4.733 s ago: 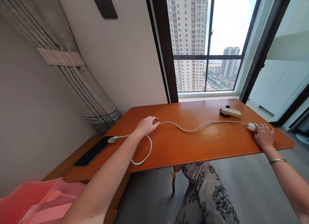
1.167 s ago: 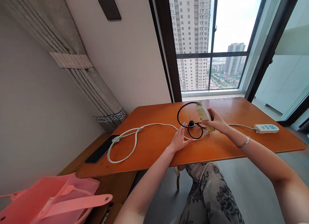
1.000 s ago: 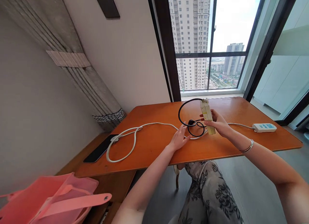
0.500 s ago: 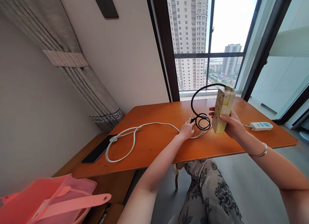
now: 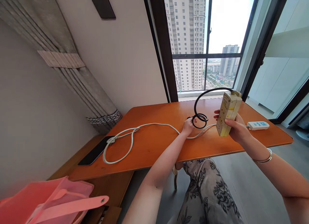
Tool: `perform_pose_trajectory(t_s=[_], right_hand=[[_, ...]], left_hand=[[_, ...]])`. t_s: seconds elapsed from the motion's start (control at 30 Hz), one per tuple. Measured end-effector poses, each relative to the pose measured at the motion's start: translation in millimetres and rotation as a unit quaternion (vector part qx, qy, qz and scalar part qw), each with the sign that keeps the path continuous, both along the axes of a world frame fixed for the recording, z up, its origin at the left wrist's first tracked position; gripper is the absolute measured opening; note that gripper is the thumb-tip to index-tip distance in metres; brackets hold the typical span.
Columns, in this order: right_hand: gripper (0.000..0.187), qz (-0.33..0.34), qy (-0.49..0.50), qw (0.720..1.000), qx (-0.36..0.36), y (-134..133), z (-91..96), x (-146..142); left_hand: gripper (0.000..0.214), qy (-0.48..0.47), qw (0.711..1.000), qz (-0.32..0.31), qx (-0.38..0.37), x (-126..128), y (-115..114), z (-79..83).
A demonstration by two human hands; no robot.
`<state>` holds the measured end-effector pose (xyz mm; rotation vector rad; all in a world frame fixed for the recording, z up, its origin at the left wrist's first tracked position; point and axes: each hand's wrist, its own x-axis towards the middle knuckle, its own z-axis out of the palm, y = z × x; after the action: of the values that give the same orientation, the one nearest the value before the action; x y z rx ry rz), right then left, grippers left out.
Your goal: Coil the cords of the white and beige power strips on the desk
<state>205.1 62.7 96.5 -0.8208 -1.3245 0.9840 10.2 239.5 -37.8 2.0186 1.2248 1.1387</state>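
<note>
My right hand (image 5: 238, 127) grips a yellowed power strip (image 5: 228, 113) upright above the table, thumb on its near side. From the strip's top a black cable (image 5: 197, 101) arches left and down into small loops. My left hand (image 5: 188, 126) is closed on the black cable beside those loops; the cable's end is hidden by the fingers. Under both hands lies a white cable (image 5: 156, 124), coiled at the left and running right toward a white power strip (image 5: 258, 125) that rests on the table near my right wrist.
The orange-brown wooden table (image 5: 149, 150) stands against the wall and window. A black phone-like slab (image 5: 93, 153) lies at its left end, partly beneath the white coil. A pink bag (image 5: 48, 198) sits lower left. My legs (image 5: 205, 188) are below the front edge.
The power strip in my right hand has moved slightly right and down in view. My left hand has shifted a little, keeping the black cable, and the loops have tilted. The view has shifted slightly.
</note>
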Motion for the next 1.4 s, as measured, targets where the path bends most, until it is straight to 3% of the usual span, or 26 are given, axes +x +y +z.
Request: perform_pose_trajectory(t_s=[0.1, 0.17, 0.23, 0.27, 0.33, 0.4, 0.5, 0.57, 0.67, 0.77, 0.87, 1.0, 1.23, 1.4], right_hand=[[0.054, -0.037, -0.020, 0.999, 0.023, -6.0, -0.3, 14.8], [0.053, -0.077, -0.034, 0.996, 0.030, -8.1, -1.3, 30.1], [0.052, -0.129, -0.046, 0.990, 0.029, -6.8, -4.3, 49.3], [0.053, -0.158, -0.048, 0.986, 0.023, -4.8, -7.1, 60.2], [0.056, -0.218, -0.048, 0.975, 0.003, 0.8, -15.2, 83.4], [0.063, -0.292, -0.060, 0.954, -0.017, 6.2, -26.4, 107.4], [0.074, -0.393, -0.158, 0.904, -0.050, 8.3, -45.1, 141.5], [0.073, -0.426, -0.248, 0.867, -0.071, 4.2, -56.1, 160.9], [0.066, -0.417, -0.381, 0.818, -0.106, -6.0, -68.5, 184.1], [0.056, -0.381, -0.473, 0.787, -0.108, -14.9, -77.8, 203.3], [0.051, -0.353, -0.536, 0.760, -0.102, -21.1, -86.8, 223.7], [0.048, -0.352, -0.601, 0.705, -0.133, -28.6, -97.3, 252.9], [0.041, -0.321, -0.645, 0.664, -0.200, -33.1, -96.6, 271.2], [0.035, -0.331, -0.658, 0.643, -0.209, -27.8, -88.5, 275.5]], left_hand=[[0.043, -0.073, 0.993, 0.065, -0.061, -25.2, 10.7, 16.1], [0.038, -0.257, 0.946, 0.128, -0.148, -49.1, 18.2, 30.9], [0.034, -0.372, 0.903, 0.161, -0.142, -77.2, 25.6, 47.4], [0.032, -0.392, 0.896, 0.173, -0.113, -92.1, 29.1, 55.9], [0.030, -0.367, 0.909, 0.195, -0.029, -121.7, 35.0, 72.5], [0.030, -0.263, 0.932, 0.229, 0.096, -148.9, 37.5, 87.5], [0.018, -0.209, 0.935, 0.241, 0.157, -181.5, 32.7, 103.1], [0.016, -0.166, 0.942, 0.235, 0.174, -197.3, 25.1, 106.2], [0.020, -0.110, 0.955, 0.219, 0.166, -213.5, 11.8, 99.4], [0.021, -0.001, 0.967, 0.208, 0.149, -221.3, -2.1, 84.2], [0.020, 0.143, 0.955, 0.208, 0.157, -221.1, -18.3, 67.2], [0.013, 0.238, 0.936, 0.201, 0.161, -213.4, -40.7, 45.3], [0.010, 0.281, 0.940, 0.156, 0.114, -205.9, -53.7, 20.1], [0.025, 0.194, 0.963, 0.174, 0.068, -217.1, -42.5, 19.0]])
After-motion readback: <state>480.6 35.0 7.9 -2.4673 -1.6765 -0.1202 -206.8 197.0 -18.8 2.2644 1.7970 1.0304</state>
